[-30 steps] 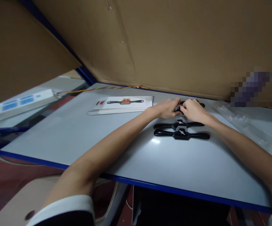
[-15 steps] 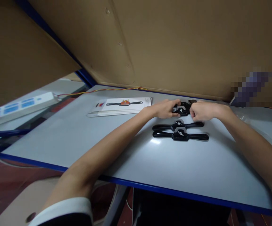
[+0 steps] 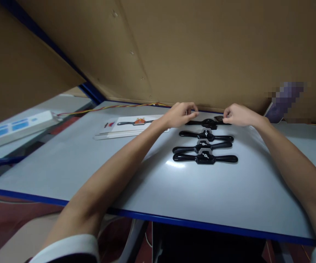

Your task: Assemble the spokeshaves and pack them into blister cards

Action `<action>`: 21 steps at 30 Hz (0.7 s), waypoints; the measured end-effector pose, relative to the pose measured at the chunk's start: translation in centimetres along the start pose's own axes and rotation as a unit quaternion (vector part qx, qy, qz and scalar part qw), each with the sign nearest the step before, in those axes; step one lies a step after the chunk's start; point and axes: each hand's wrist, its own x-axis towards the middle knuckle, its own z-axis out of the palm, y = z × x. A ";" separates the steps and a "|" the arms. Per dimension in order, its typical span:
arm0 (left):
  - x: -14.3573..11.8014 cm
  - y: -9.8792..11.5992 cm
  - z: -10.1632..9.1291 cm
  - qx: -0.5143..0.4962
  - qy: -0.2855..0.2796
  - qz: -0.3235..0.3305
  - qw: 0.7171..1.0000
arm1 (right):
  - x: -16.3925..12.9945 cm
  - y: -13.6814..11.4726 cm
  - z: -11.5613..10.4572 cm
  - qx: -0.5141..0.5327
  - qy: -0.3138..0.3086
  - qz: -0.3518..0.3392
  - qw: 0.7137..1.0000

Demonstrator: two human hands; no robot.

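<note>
Head view: two bare forearms reach forward over a pale grey worktop [image 3: 119, 171] with a blue edge band
Farthest tool: black two-handled spokeshave [image 3: 207, 123], lying flat close to the far edge of the worktop, handles running left to right
Left hand [image 3: 180, 114]: fingers curled and closed around the left handle end of the farthest tool; handle tip hidden under the fingers
Right hand [image 3: 238, 115]: thumb and fingertips pinched together at the right handle end of the same tool; a small dark piece [image 3: 218, 118] sits just beside the fingertips, cannot tell whether it is part of the tool
Row of tools: three more black spokeshaves lie parallel on the worktop, nearer the front edge than the held one: second [image 3: 206, 136], third [image 3: 202, 146], nearest [image 3: 205, 158]
Spacing: second tool lies just beside the held one; third and nearest lie almost touching each other; all rest free of the hands
Printed cards: white stack [image 3: 127, 126] toward the far left corner of the worktop, top card showing a picture of a spokeshave; partly covered by the left forearm
Wire: red and yellow twisted cable [image 3: 114, 106] runs along the far edge
Backdrop: brown cardboard panels [image 3: 201, 51] stand behind the far edge and over the left side
Beyond left edge: white power strip with blue labels [image 3: 12, 126] on a lower surface
Cuffs: white sleeve ends at both wrists near the bottom of the frame
</note>
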 end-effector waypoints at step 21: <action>5.1 0.8 4.0 0.019 -0.164 0.082 0.983 | 3.6 1.0 2.3 0.197 0.037 0.024 0.980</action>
